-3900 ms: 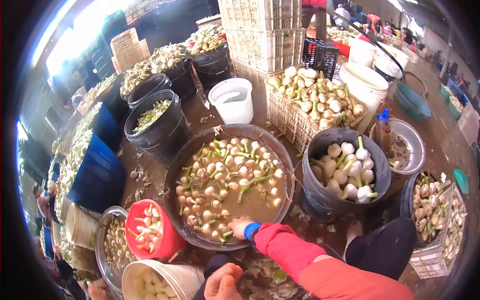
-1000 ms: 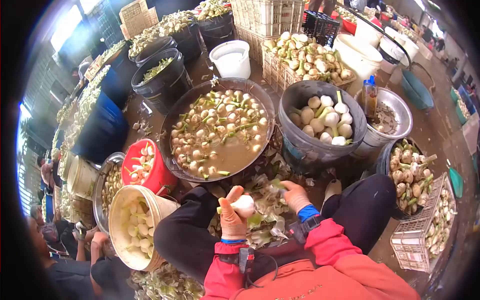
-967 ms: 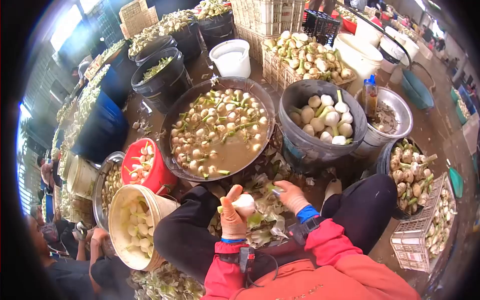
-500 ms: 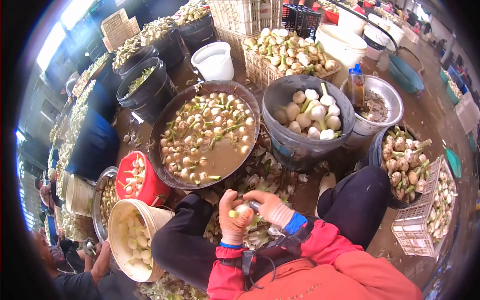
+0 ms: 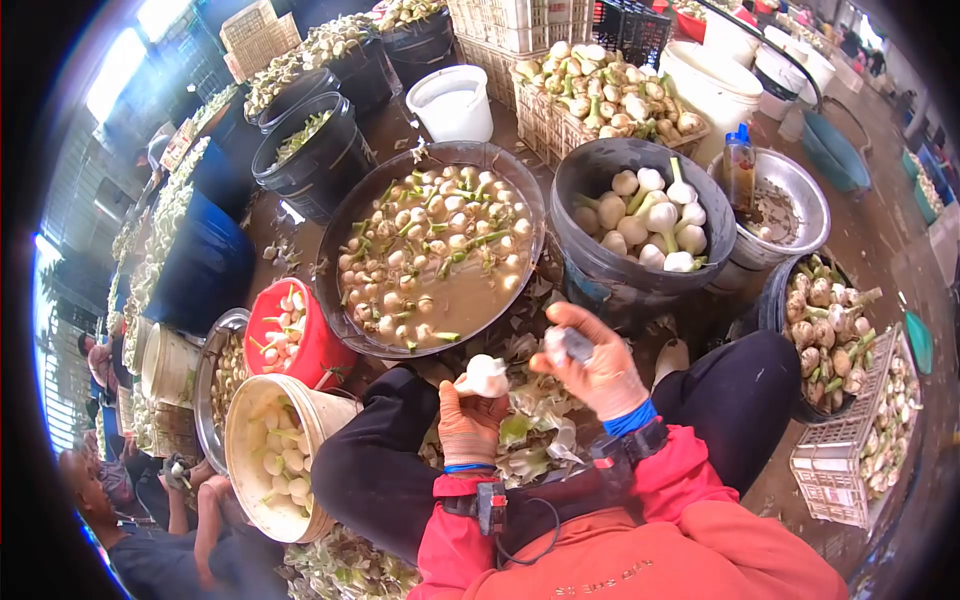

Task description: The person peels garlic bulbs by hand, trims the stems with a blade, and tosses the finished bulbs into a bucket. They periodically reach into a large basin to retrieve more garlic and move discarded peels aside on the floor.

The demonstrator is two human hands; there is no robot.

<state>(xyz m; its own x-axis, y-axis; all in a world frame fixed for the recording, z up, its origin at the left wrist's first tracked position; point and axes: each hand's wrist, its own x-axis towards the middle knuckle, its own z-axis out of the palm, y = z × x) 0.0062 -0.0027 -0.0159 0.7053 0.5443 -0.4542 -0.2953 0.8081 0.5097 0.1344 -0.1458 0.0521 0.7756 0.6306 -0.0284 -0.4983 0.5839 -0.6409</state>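
A white garlic bulb [image 5: 484, 376] rests in the fingers of my left hand [image 5: 470, 428], with its root end up. To the right, my right hand [image 5: 603, 378] grips a small grey metal tool [image 5: 568, 345], whose kind is blurred. The two hands are apart, above a heap of garlic peelings [image 5: 535, 440] between my legs. Ahead stand a dark bucket [image 5: 640, 275] of clean white bulbs and a wide metal basin [image 5: 335, 300] of muddy water with garlic in it.
To my left are a cream bucket [image 5: 245, 500] of peeled bulbs and a red bucket [image 5: 320, 345]. On the right, a black bucket [image 5: 770, 300] and a plastic crate [image 5: 828, 470] hold unpeeled garlic. A co-worker [image 5: 150, 530] sits at lower left.
My hands have moved apart. The right hand has lifted up and right with the tool, and the left now holds the bulb upward. The view has shifted slightly.
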